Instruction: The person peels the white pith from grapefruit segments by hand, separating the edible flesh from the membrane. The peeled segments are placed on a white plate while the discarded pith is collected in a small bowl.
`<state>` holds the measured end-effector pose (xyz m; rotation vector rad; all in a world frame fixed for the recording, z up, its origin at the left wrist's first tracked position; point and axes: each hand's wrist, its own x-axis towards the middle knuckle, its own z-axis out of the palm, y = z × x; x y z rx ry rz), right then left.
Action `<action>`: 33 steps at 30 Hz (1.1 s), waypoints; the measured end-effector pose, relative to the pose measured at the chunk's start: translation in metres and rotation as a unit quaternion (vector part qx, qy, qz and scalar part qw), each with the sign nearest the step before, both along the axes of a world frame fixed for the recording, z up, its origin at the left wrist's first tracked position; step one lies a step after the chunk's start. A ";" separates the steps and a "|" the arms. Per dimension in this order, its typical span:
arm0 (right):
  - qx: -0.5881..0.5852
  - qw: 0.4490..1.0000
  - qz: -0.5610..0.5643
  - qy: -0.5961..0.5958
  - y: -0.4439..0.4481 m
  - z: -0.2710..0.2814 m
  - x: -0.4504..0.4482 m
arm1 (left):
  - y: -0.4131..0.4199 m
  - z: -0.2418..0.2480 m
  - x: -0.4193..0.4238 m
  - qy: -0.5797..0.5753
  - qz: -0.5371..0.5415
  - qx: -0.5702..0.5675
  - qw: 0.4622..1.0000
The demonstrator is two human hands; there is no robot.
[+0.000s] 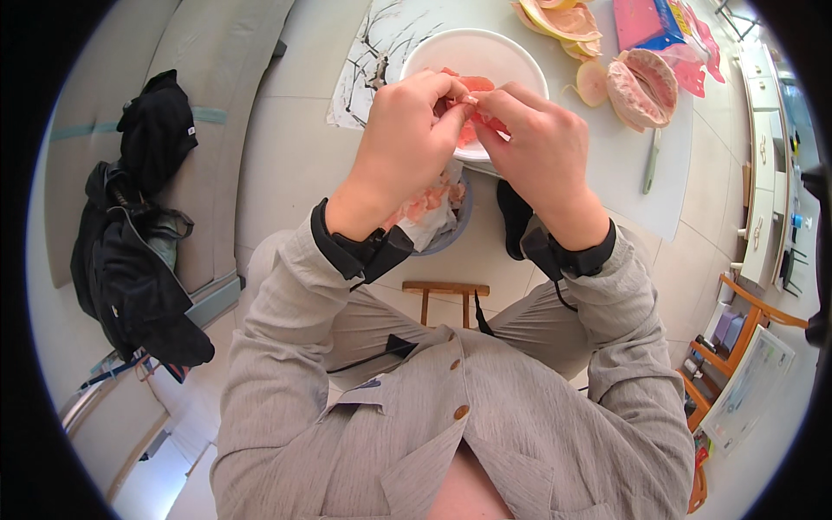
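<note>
Over a round white bowl point(448, 40), my left hand point(413, 127) and my right hand point(539, 146) meet at the fingertips. Both pinch a piece of pink pomelo flesh point(492, 123) with a pale bit of membrane at the thumbs. My fingers partly cover that piece, so its full shape is hidden. More pink flesh point(478, 83) shows in the bowl just behind my fingertips. To the right of the bowl stands a peeled pomelo point(640, 91) with a deep gap down its middle. A small round slice of rind point(591, 83) lies beside it.
Thick pomelo rinds point(562, 26) and a pink plastic bag point(650, 26) lie at the table's back. A green-handled knife point(652, 162) rests near the pomelo. Below the table edge, a bin point(463, 224) holds peelings. A sofa point(214, 39) with black clothing point(133, 260) is at left.
</note>
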<state>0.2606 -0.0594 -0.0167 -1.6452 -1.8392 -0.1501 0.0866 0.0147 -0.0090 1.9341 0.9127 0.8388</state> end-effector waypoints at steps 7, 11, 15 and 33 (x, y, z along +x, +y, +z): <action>-0.012 0.999 -0.029 -0.043 0.002 0.001 -0.009 | 0.005 0.005 -0.003 0.033 0.003 -0.068 0.997; -0.029 0.996 -0.040 -0.069 0.005 -0.003 -0.013 | 0.008 0.003 -0.003 0.059 0.014 -0.085 0.995; -0.064 0.997 -0.015 0.037 0.013 -0.001 -0.002 | 0.015 0.001 -0.004 0.006 0.009 -0.115 0.993; 0.027 0.998 0.039 0.037 0.016 -0.005 0.005 | 0.025 -0.003 -0.010 0.082 -0.001 -0.091 0.992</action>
